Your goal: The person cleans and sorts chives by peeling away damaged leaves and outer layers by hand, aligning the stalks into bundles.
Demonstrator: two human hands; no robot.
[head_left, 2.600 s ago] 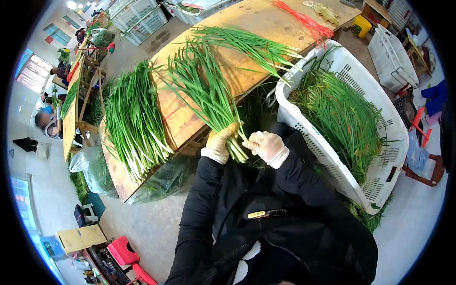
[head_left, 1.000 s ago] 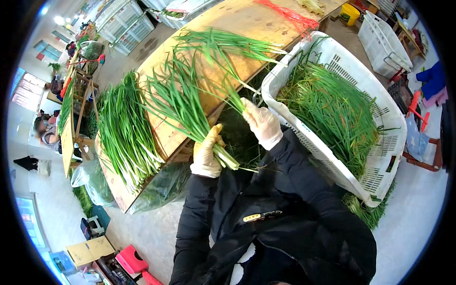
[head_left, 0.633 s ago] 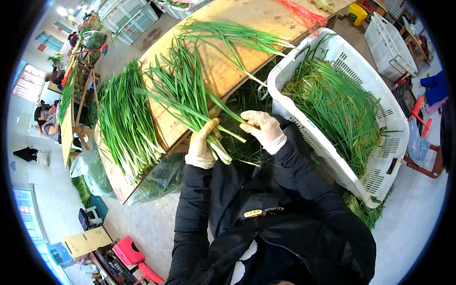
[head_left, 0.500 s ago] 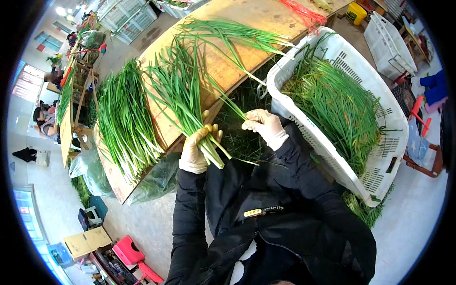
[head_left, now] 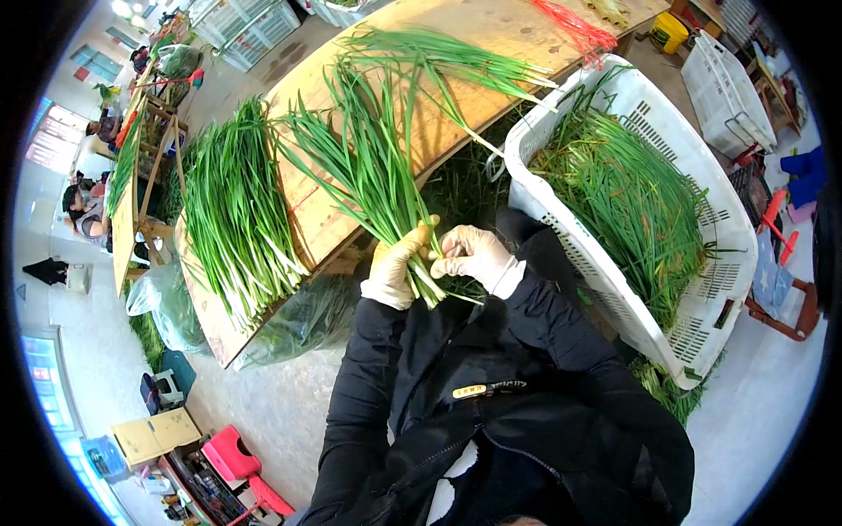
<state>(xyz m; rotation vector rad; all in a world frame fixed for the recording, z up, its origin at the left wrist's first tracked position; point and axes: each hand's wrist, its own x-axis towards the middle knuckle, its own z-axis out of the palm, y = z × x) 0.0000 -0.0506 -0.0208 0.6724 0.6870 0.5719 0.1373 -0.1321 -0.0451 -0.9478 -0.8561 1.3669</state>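
In a gloved fist, my left hand (head_left: 399, 266) grips a bunch of garlic chives (head_left: 373, 167) near the pale stalk ends. The green leaves fan out over the wooden table. Close beside it, my right hand (head_left: 478, 256), also gloved, is closed with thumb and fingers pinching a stalk at the bunch's right edge; its fingertips partly hide that stalk. To the left lies a thick row of garlic chives (head_left: 241, 210), pale ends towards me. A smaller loose pile of chives (head_left: 465, 57) rests at the back of the table.
A white crate (head_left: 548, 197) of chives (head_left: 623, 193) stands at my right. Red ties (head_left: 574, 26) lie on the far end of the wooden table (head_left: 311, 232). Plastic bags (head_left: 303, 324) hang below its edge. Other people (head_left: 88, 210) sit at the far left.
My right hand has come down and left to the bunch, from holding a chive off to the side. My left hand has moved right and up with the bunch, and the view has shifted slightly.
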